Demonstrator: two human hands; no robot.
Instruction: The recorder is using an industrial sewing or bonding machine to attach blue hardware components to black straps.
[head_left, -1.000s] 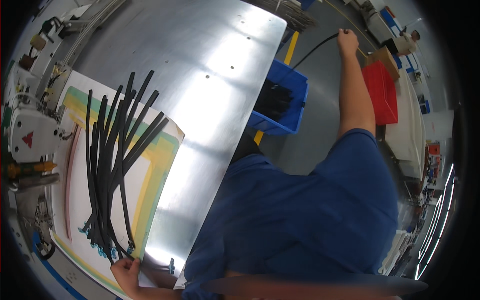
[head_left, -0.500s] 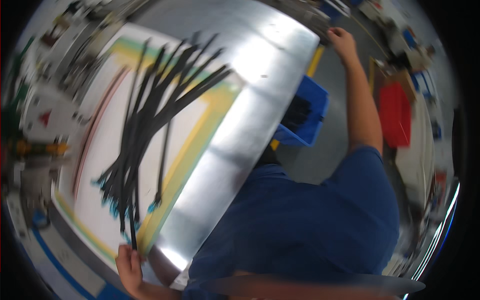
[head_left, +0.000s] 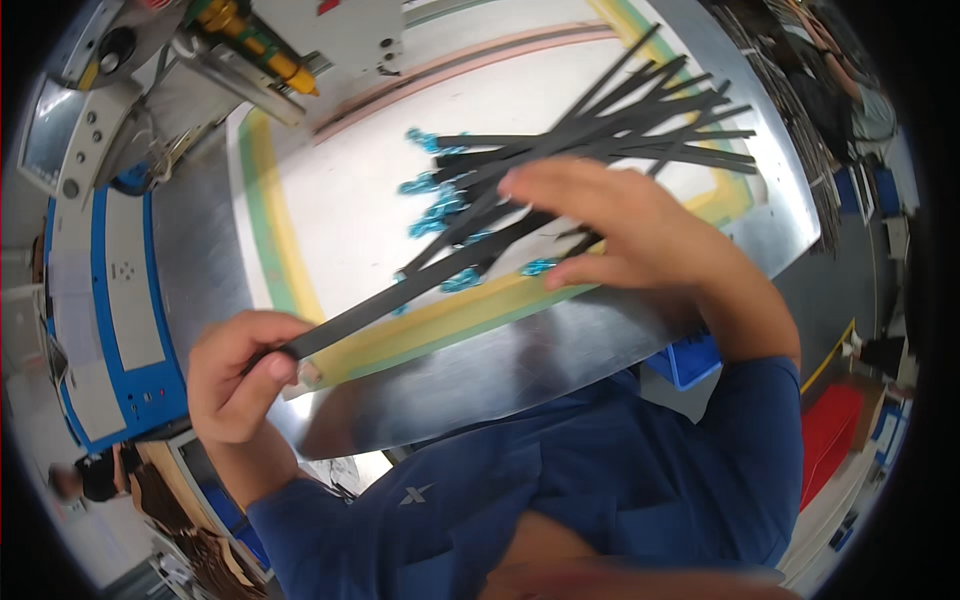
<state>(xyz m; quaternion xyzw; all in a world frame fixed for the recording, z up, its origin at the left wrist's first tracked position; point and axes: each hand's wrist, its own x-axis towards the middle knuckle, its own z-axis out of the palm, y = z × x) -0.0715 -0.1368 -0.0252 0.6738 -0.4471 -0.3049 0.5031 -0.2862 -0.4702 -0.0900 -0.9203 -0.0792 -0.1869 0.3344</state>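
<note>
At the left corner of the white work board (head_left: 340,235), my left hand (head_left: 240,375) is closed around the end of a flat black strap (head_left: 375,303). That strap slopes up and right toward a loose pile of black straps (head_left: 600,130) lying crosswise over one another. Shiny blue pieces (head_left: 435,212) show at the left ends of several straps. My right hand (head_left: 640,225) is over the near side of the pile, its fingers and thumb spread apart. The held strap's far end runs in under this hand, so whether the fingers touch it is unclear.
Yellow and green tape (head_left: 440,330) borders the board on a shiny metal table (head_left: 560,335). A machine with a yellow-green cylinder (head_left: 250,45) stands at the back left. Left is a blue-and-grey panel (head_left: 130,310); a blue bin (head_left: 690,362) and a red bin (head_left: 832,435) are at right.
My view has turned, so the board now lies across the front. My right hand has come from far out at the right to the pile. My left hand now holds a strap stretched from the pile.
</note>
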